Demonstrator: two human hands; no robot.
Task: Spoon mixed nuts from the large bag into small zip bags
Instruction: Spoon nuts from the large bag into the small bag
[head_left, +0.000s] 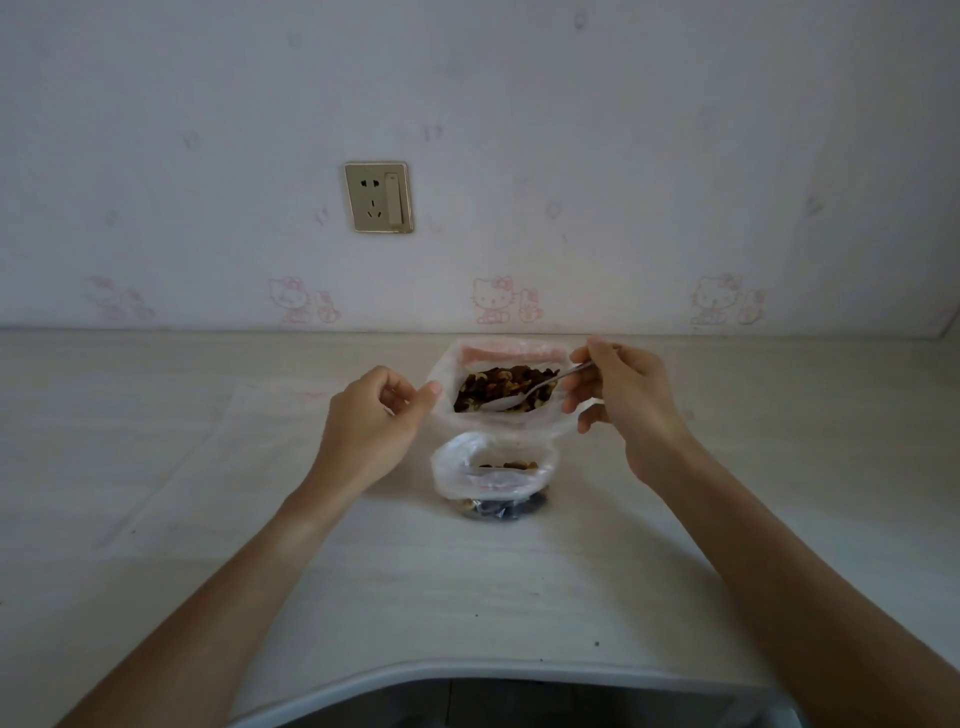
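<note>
Nearest on the pale wood-grain desk (208, 519) stands one small bag (493, 470) of crinkled clear plastic, mouth open upward, some nuts inside. Just behind it is one large bag (498, 384), open too, its left rim pinched by the left hand (374, 415). The right hand (618, 395) grips one metal spoon (535, 387); its long axis slants down-left, bowl on the nuts (498, 379).

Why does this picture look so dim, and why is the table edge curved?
Head view: the light is low and flat, with only faint shadows under the large bag and small zip bag; the wide lens bows the table edge; the nuts look soft, without crisp detail.
</note>
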